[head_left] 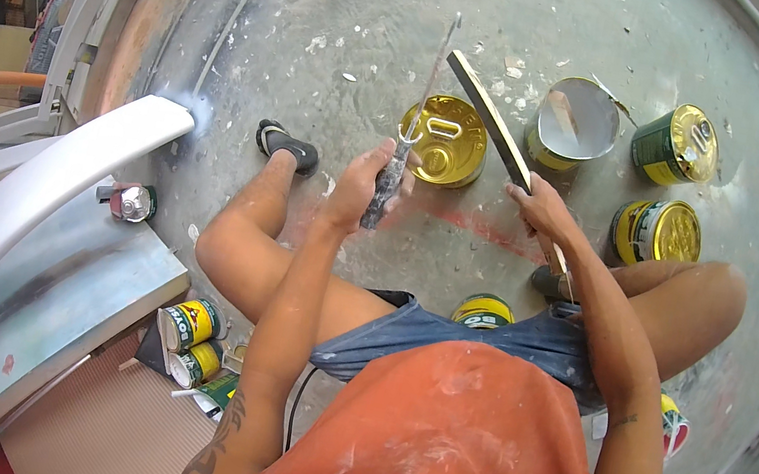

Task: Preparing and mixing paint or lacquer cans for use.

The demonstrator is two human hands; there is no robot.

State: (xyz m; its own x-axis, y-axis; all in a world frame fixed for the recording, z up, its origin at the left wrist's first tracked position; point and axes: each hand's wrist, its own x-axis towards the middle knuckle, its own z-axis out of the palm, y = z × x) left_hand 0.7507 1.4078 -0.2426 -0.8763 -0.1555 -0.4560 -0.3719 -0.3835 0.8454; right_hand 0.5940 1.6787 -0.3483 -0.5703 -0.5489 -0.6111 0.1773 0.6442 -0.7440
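My left hand (360, 188) is closed around the handle of a screwdriver (393, 170). Its long, stained shaft points away from me and passes over the left side of a gold-lidded can (459, 158). The lid has a ring-shaped handle and looks closed. My right hand (547, 211) grips a flat wooden stick (491, 120), dark along one face and pale along the edge. The stick slants far-left past the can's right side, its far end near the screwdriver's tip. I cannot tell whether the two touch.
An uncovered can (542, 151) with pale grey inside stands beyond my right hand. Gold-lidded cans (659, 149) sit farther right, and another can (484, 311) is between my legs. At left are a curved white panel (54, 180), a painted board (78, 275) and small tins (194, 321).
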